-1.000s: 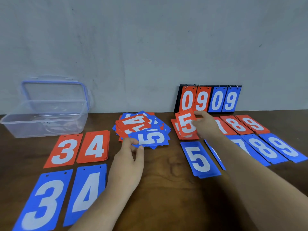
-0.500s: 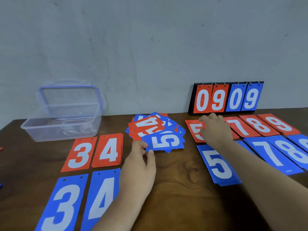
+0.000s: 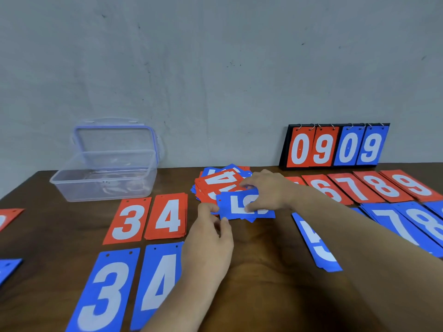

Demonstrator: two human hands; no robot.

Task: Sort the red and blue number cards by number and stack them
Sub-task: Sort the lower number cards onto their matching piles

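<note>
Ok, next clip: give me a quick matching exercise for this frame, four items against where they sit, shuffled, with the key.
Items
1. clear plastic box
2. flip scoreboard
3. sideways blue 5 card
4. red 4 stack

Places
A. standing against the wall, back right
B. atop the loose pile, left hand and right hand on it
C. just right of the red 3 stack
D. back left of the table, lid open

Pairs: 1-D, 2-A, 3-B, 4-C
</note>
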